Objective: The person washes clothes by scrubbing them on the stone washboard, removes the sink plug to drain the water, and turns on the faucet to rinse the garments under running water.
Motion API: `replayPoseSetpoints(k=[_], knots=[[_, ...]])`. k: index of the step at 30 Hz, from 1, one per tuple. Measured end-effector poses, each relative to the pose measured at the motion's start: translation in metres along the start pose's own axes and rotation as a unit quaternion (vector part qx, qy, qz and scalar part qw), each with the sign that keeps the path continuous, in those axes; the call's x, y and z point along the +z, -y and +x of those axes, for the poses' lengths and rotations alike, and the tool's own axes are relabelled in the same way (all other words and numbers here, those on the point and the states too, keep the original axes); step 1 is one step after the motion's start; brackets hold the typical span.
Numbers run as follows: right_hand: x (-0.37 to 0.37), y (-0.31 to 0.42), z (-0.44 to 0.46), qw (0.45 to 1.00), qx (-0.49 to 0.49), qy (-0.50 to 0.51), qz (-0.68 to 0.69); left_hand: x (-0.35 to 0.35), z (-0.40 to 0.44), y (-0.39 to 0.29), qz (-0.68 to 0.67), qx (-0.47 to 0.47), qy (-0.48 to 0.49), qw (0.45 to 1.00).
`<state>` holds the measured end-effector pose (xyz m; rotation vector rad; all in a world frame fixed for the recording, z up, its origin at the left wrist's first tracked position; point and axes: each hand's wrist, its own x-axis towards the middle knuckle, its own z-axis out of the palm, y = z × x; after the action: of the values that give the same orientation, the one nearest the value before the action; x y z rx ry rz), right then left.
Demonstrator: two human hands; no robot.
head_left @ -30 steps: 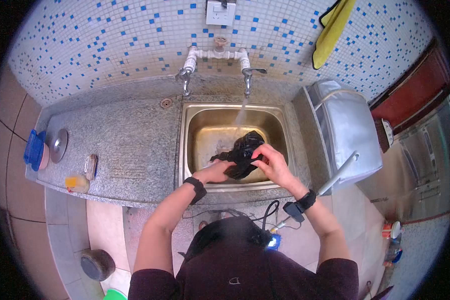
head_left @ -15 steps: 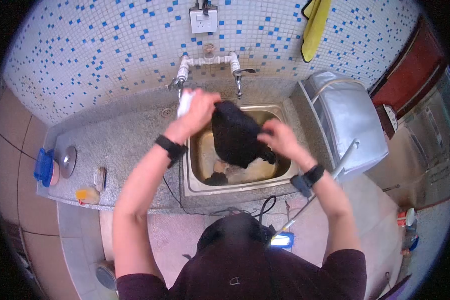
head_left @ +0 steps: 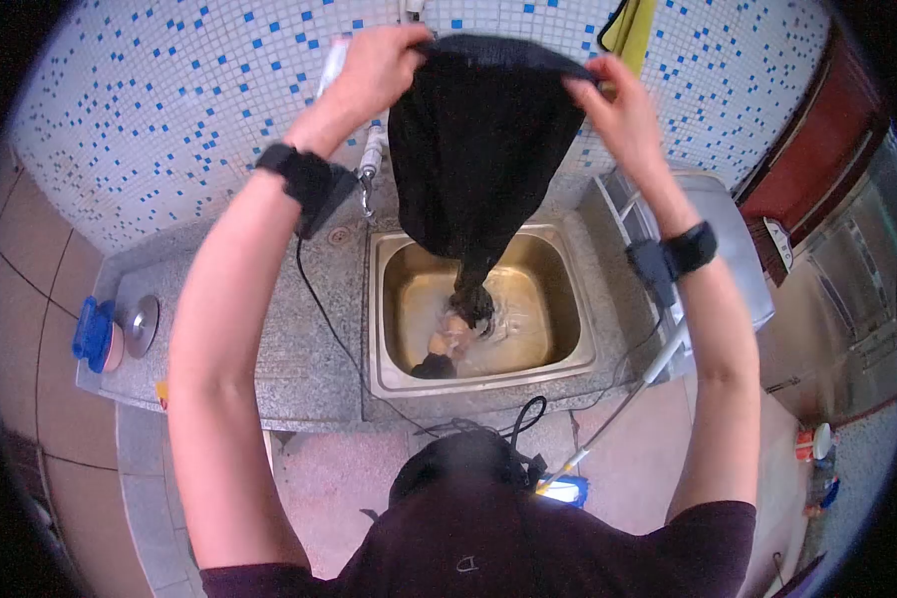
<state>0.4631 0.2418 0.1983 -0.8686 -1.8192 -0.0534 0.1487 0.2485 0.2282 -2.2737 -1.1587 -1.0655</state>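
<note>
A black garment [head_left: 478,149] hangs stretched out above the sink [head_left: 377,349], its lower end trailing into the water. My left hand [head_left: 384,65] pinches the left end of its wide top band, and my right hand [head_left: 608,90] grips the right end. A white thing with a reddish end [head_left: 335,62] shows behind my left hand; whether that hand holds it, I cannot tell. In the sink's water lie a small dark cloth [head_left: 435,366] and a pale tan item [head_left: 453,337], its kind unclear.
A tap [head_left: 370,179] stands left behind the garment. To the sink's right is a silver bag [head_left: 733,274]. On the counter's left end are a blue-topped container [head_left: 92,334] and a round metal lid [head_left: 142,326]. A yellow cloth [head_left: 633,30] hangs on the wall.
Both hands have risen and moved apart, lifting the black garment from low over the sink and spreading its top edge. The white thing has moved up with my left hand.
</note>
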Motion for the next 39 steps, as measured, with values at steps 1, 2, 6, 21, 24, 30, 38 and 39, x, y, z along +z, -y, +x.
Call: replayPoseSetpoints(k=[1, 2, 6, 21, 24, 30, 38, 39], knots=[[0.006, 0.002, -0.025, 0.999, 0.045, 0.014, -0.026, 0.017, -0.019, 0.001, -0.005, -0.008, 0.035, 0.999], [0.018, -0.008, -0.054, 0.994, 0.092, 0.051, -0.013, 0.035, -0.040, 0.002, -0.010, -0.016, 0.070, 0.997], [0.083, -0.086, -0.230, 0.960, 0.107, 0.260, 0.011, 0.117, -0.185, -0.019, -0.046, -0.069, 0.310, 0.947], [0.116, -0.048, -0.450, 0.837, 0.283, 0.468, 0.001, 0.209, -0.473, -0.088, -0.026, -0.098, 0.594, 0.798], [0.122, -0.050, -0.460, 0.831, 0.298, 0.470, 0.000, 0.212, -0.479, -0.095, -0.058, -0.140, 0.554, 0.818], [0.130, -0.050, -0.473, 0.862, 0.302, 0.406, 0.022, 0.235, -0.460, -0.116, -0.134, -0.170, 0.477, 0.852], [0.139, -0.041, -0.367, 0.903, 0.291, 0.252, 0.192, 0.183, -0.353, -0.098, -0.299, -0.282, 0.295, 0.863], [0.138, -0.030, -0.342, 0.903, 0.287, 0.227, 0.224, 0.169, -0.324, -0.104, -0.352, -0.327, 0.311, 0.820]])
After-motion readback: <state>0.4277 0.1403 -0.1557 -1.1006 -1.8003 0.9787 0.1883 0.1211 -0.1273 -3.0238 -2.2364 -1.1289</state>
